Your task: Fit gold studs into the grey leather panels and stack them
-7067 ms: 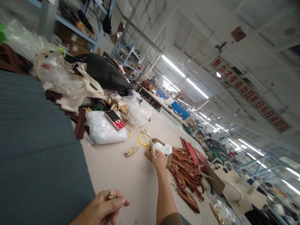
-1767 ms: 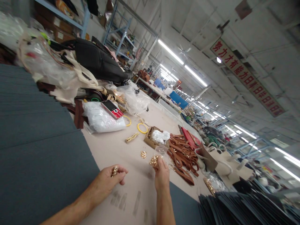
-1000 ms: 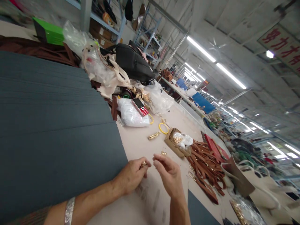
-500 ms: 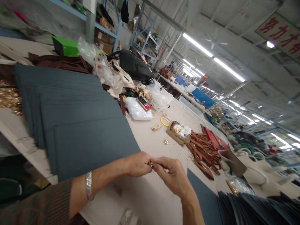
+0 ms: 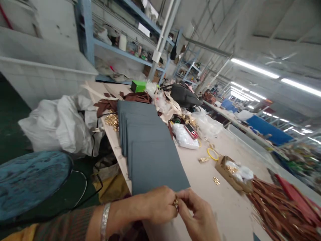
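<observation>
My left hand (image 5: 160, 205), with a silver bracelet (image 5: 104, 219) on the wrist, is curled closed around small gold metal fittings (image 5: 176, 202). Some gold shows at the thumb side of that fist. Against it, the thumb and forefinger of my right hand (image 5: 199, 214) pinch at the same gold pieces. How many pieces there are is hidden by the fingers. Just beyond both hands lies a fanned stack of dark grey-blue panels (image 5: 155, 160). Several loose gold fittings (image 5: 216, 181) rest on the table (image 5: 200, 170) farther right.
A cardboard box (image 5: 225, 170) with a plastic bag stands right, beside brown leather straps (image 5: 278, 204). Farther back are a yellow ring (image 5: 213, 154), a red phone (image 5: 192, 131) and a black bag (image 5: 184, 95). A blue stool (image 5: 32, 180) and white sacks (image 5: 65, 125) stand left.
My view has swung left, so the stool, sacks and white bin now show. Both hands stay together at the gold fittings.
</observation>
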`<state>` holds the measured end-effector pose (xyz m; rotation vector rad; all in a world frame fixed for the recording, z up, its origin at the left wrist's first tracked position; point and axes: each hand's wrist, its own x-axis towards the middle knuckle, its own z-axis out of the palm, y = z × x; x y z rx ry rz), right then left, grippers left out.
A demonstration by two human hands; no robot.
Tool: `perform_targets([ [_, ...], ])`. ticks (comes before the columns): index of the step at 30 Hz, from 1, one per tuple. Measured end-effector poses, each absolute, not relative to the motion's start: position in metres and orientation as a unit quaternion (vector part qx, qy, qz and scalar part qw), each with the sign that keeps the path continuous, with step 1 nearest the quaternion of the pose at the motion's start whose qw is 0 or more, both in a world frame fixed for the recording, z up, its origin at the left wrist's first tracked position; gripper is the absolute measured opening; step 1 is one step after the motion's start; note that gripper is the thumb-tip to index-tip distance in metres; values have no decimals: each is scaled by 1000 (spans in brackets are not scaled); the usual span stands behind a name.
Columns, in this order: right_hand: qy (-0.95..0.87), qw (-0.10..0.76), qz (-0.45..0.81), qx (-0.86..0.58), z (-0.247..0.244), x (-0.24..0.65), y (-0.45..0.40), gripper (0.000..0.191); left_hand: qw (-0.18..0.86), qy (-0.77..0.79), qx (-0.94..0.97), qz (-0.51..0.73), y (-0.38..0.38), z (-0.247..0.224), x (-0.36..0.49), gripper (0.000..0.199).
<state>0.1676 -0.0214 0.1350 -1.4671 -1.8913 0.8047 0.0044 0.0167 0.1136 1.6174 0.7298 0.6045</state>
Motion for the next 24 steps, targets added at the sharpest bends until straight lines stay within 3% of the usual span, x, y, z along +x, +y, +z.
perform_targets([
  [3, -675, 347, 342, -554, 121, 143, -1, 25, 601, 384, 636, 294, 5, 104, -27, 22],
  [5, -681, 360, 304, -561, 111, 126, 18, 25, 605, 438, 584, 317, -4, 92, -49, 23],
  [9, -751, 307, 194, -552, 90, 100, 50, 18, 595, 520, 497, 359, -21, 59, -85, 32],
  [12, -785, 251, 190, -533, 85, 97, 50, 19, 581, 560, 450, 382, -33, 36, -101, 38],
  [17, -755, 151, 357, -529, 97, 119, 21, 16, 645, 507, 397, 412, -48, 25, -103, 41],
  [20, -677, 191, 428, -568, 92, 129, 14, 14, 709, 413, 385, 421, -50, 39, -95, 34],
  [24, -560, 263, 523, -587, 76, 128, 20, 22, 763, 350, 313, 445, -39, 58, -82, 45],
])
